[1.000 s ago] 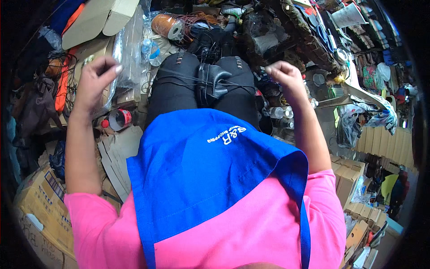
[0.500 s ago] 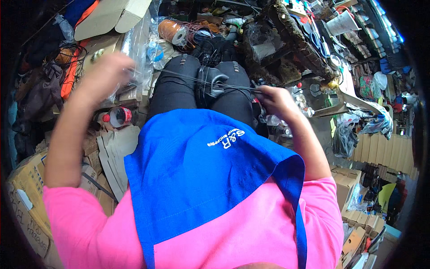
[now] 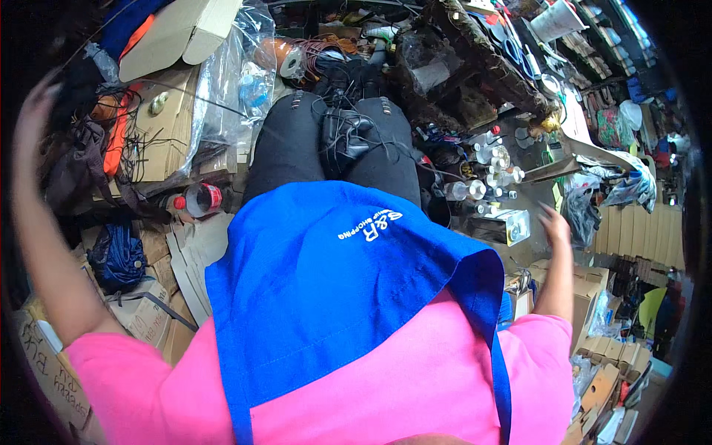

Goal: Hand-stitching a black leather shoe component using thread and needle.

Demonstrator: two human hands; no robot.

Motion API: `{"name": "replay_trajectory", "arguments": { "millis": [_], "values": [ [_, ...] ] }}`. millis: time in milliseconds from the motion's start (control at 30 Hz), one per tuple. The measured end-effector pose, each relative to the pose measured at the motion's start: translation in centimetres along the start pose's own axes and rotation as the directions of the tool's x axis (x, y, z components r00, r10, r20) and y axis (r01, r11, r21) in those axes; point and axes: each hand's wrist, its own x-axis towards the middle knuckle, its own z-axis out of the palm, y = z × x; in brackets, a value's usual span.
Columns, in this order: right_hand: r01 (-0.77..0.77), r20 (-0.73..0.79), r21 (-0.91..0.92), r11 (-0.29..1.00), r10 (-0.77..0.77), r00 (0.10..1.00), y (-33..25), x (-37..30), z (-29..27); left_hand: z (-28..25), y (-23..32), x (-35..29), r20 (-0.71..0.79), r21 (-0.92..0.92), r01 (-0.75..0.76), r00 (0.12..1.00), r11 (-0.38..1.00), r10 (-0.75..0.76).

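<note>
A black leather-like piece (image 3: 348, 132), its exact kind unclear, sits between my knees with loops of black thread (image 3: 404, 152) around it. One strand runs taut up to the left, toward my left hand (image 3: 41, 100), which is raised at the far left and smeared by motion. Its fingers look closed on that thread. Out to the right, beside a clear plastic box (image 3: 512, 226), is my right hand (image 3: 556, 226), also blurred. Another strand leads from the black piece toward it, and its fingers seem to pinch the end, though the thread fades before reaching them.
Cardboard (image 3: 182, 41) and clear plastic sheeting (image 3: 237, 67) lie at the upper left. An orange spool (image 3: 285, 55) stands beyond my knees. Several small bottles (image 3: 493, 167) crowd the right, below a ragged dark wooden stand (image 3: 475, 52). A red-capped bottle (image 3: 200, 200) lies left of my thigh.
Both hands have swung far apart, my left up and outward, my right outward and closer to my body. The strands near my knees have been drawn out sideways.
</note>
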Motion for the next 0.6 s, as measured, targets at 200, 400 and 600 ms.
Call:
{"name": "replay_trajectory", "arguments": {
  "millis": [200, 400, 600],
  "values": [
    [0.768, -0.287, 0.359, 0.53, -0.72, 0.631, -29.9, -6.0, 4.7, 22.1, 10.1, -15.1, 0.408, -0.36, -0.497, 0.677, 0.79, 0.612],
    [0.67, -0.215, 0.452, 0.588, -0.657, 0.722, -36.2, -8.4, 3.4, 25.2, 14.7, -19.3, 0.623, -0.445, -0.351, 0.539, 0.824, 0.567],
    [0.402, 0.041, 0.799, 0.448, -0.707, 0.706, -30.8, -5.1, 2.7, 19.6, 9.0, -13.2, 0.608, -0.434, 0.166, 0.78, 0.885, 0.152]
  ]
}}
